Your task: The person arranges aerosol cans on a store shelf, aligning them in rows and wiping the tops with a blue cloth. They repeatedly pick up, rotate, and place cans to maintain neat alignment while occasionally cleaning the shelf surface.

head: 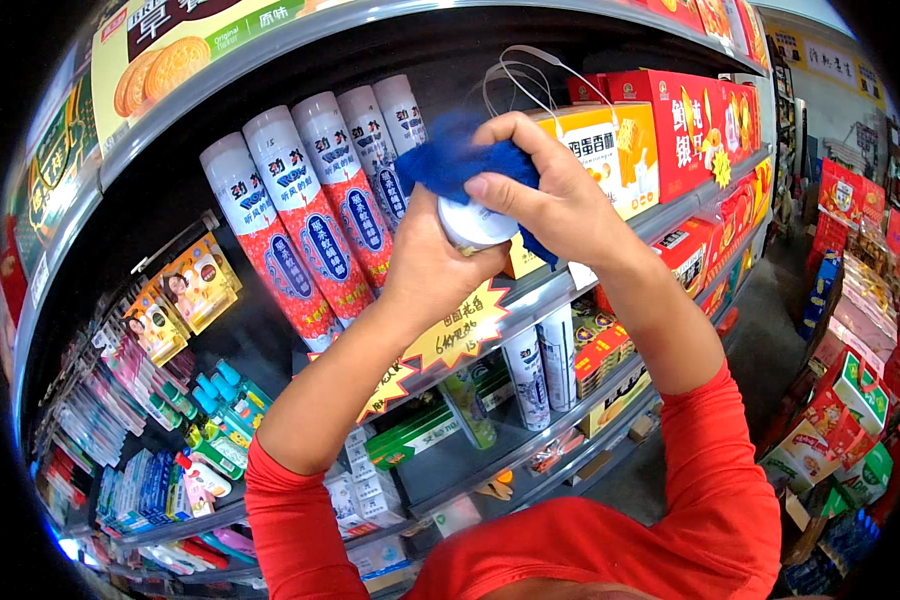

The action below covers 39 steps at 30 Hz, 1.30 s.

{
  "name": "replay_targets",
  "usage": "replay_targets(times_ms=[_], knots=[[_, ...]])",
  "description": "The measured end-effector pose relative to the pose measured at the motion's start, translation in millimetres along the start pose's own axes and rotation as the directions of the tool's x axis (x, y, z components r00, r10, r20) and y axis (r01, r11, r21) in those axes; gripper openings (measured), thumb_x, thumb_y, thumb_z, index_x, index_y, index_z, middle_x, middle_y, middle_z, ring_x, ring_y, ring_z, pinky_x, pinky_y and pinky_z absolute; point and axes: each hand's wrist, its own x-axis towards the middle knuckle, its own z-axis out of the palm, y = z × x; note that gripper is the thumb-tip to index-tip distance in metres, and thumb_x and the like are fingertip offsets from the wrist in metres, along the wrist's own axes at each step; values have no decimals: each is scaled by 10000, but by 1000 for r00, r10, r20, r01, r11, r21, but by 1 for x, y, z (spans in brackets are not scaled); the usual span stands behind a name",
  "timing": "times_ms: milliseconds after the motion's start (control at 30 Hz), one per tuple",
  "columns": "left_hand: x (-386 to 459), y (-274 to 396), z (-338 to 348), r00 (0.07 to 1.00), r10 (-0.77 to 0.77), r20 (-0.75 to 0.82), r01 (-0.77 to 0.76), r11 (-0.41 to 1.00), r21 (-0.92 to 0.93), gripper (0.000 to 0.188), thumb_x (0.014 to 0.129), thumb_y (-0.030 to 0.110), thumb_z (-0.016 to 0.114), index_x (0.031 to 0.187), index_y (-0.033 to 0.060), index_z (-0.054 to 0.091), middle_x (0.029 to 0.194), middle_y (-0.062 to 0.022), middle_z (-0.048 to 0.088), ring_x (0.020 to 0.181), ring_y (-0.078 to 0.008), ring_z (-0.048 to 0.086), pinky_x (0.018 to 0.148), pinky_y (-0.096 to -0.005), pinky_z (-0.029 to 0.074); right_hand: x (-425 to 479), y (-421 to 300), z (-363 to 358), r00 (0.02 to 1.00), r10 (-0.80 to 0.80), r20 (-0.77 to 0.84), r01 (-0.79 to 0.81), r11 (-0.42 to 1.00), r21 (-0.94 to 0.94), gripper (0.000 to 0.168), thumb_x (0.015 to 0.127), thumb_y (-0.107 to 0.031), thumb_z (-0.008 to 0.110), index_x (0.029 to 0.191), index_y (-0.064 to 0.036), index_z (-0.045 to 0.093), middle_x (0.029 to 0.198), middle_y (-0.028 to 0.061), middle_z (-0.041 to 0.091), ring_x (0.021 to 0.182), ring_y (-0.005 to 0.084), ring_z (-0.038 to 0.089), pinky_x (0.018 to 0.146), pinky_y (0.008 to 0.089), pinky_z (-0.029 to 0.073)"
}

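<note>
My left hand (439, 259) grips a white cylindrical container (474, 223), most likely a spray can, seen end-on. With my right hand (536, 180) I hold a blue cloth (487, 161) against the container's top and side; part of the cloth is blurred. Both hands are in front of the shelf, close together. Just left of them, tall insect spray cans (292, 202) with white upper parts and red lower parts stand in a group. To the right of the hands is a yellow-orange gift box (634, 142) with a white cord handle. The container's far end is hidden.
Red gift boxes (694, 127) stand farther right. Yellow star-shaped price signs (457, 322) hang on the shelf edge below my hands. Lower down are more spray cans (525, 382) and boxed goods. Bottles and hanging packs fill the left. Across the aisle, at far right, red packages (847, 187) are stacked.
</note>
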Motion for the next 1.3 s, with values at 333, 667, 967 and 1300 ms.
replay_targets(times_ms=[333, 667, 967, 1300], knots=[[1, 0, 0, 995, 12, 95, -18, 998, 67, 663, 718, 65, 816, 1283, 42, 471, 1161, -69, 625, 1039, -164, 622, 888, -333, 523, -36, 8, 4, 988, -152, 8, 152, 988, 9, 396, 816, -50, 663, 1207, -58, 597, 1256, 136, 503, 1216, 248, 490, 1047, 338, 364], [-2, 6, -1, 997, -4, 72, -5, 992, 126, 775, 685, 35, 772, 1352, 53, 379, 1180, -134, 574, 1135, -235, 585, 947, -350, 480, -15, 13, -2, 979, -60, -196, 88, 987, 136, 347, 915, -26, 576, 1262, -49, 562, 1086, 43, 629, 975, 99, 582, 860, 246, 487], [-7, 4, 1, 999, 24, 25, -27, 991, 128, 724, 701, 71, 787, 1311, 51, 396, 1154, -130, 598, 1093, -230, 611, 924, -343, 495, -17, 17, 1, 983, -52, -179, 65, 995, 70, 346, 884, -17, 621, 1224, -55, 572, 1092, 69, 621, 1012, 121, 591, 902, 275, 486], [53, -1, -29, 989, 72, -130, -29, 951, 306, 627, 711, 204, 816, 1202, -1, 486, 1135, -154, 635, 1061, -230, 629, 912, -357, 504, -2, 35, -14, 872, 97, -481, 121, 907, 404, 322, 1011, -283, 546, 1240, -57, 549, 871, 3, 616, 706, 61, 595, 579, 211, 492]])
